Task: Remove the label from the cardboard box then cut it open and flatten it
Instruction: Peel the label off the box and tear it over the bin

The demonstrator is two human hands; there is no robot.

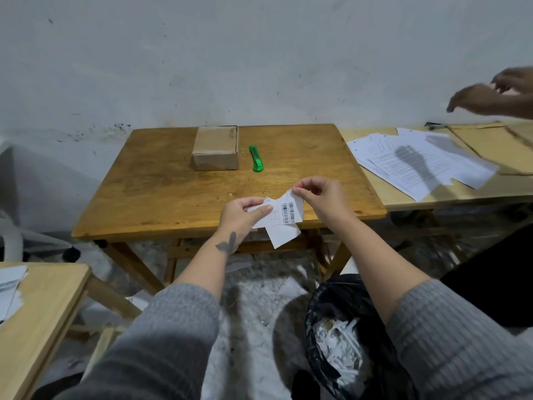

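Note:
A small closed cardboard box [216, 148] stands at the back of the wooden table [161, 194], near the wall. A green utility knife [256, 159] lies just to its right. Over the table's front edge I hold a white paper label [284, 219] with a barcode, off the box. My left hand [243, 215] pinches its left side between thumb and fingers. My right hand [320, 197] pinches its upper right corner. The label looks torn or creased, with a flap hanging below.
A bin lined with a black bag [343, 339], holding paper scraps, stands on the floor below my right arm. Another person's hands [496, 93] hover over papers [418, 163] on the table to the right. A third table [37, 321] sits at lower left.

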